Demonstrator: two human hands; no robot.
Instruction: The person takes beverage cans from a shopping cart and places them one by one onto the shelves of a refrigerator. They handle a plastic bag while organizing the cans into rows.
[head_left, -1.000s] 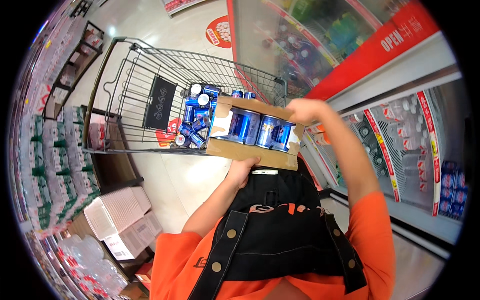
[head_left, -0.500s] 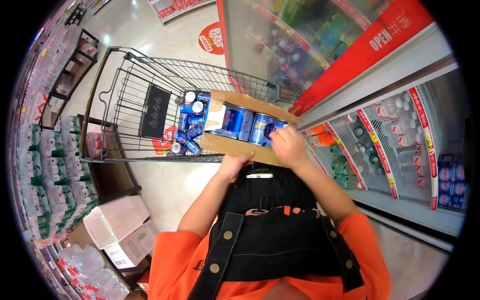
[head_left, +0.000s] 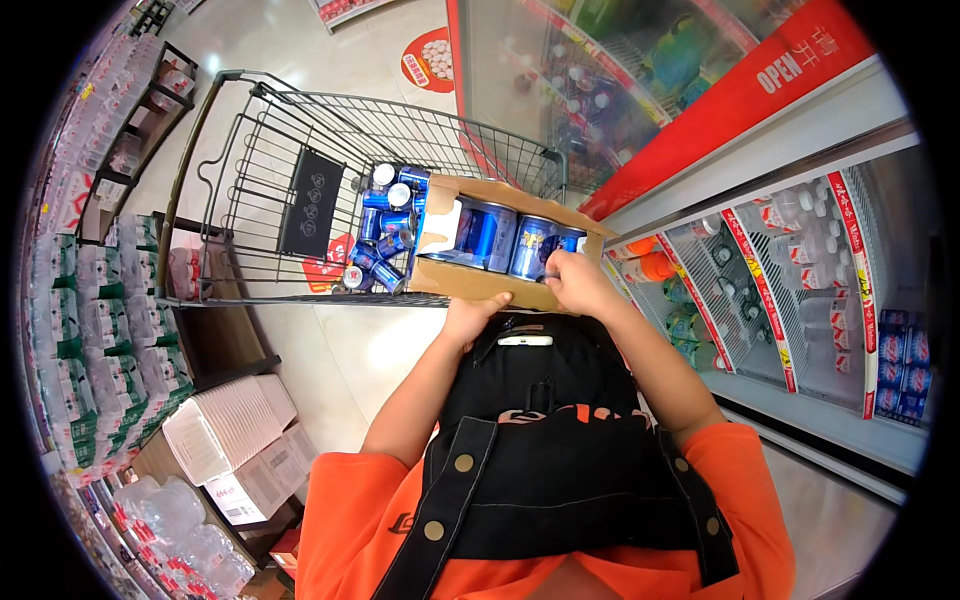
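One open carton (head_left: 455, 281), left hand (head_left: 474, 320) under its near edge, right hand (head_left: 580, 284) over its rim

The carton is in front of the waist, its left end overlapping the cart's near side; whether it rests there I cannot tell. Two blue cans (head_left: 534, 249) show through its open top, side by side, silver rims catching the light.

The left hand holds the carton from below its near edge: thumb laid along the cardboard and pointing right, other fingers out of sight beneath. Its forearm slants up and inward from the lower left.

The right hand bends down over the near rim toward the right-hand can, fingers curled and close together, tips around that can's lower part. Whether they grip the can, the cardboard or nothing, I cannot tell. The right forearm slants up and leftward, elbow out.

Just left of the carton, loose cans (head_left: 398, 223), also blue, lie jumbled in the wire cart (head_left: 312, 203), some upright, some tipped over.

Nearer the body, a white phone-like object (head_left: 526, 341) shows at the top of the black apron (head_left: 530, 490), worn over an orange shirt (head_left: 350, 510).

To the right, the red-framed door (head_left: 715, 125) stands open beside shelves of bottles (head_left: 800, 255). Far left, wrapped packs (head_left: 105, 325) stand stacked, with white trays (head_left: 225, 430) nearer.
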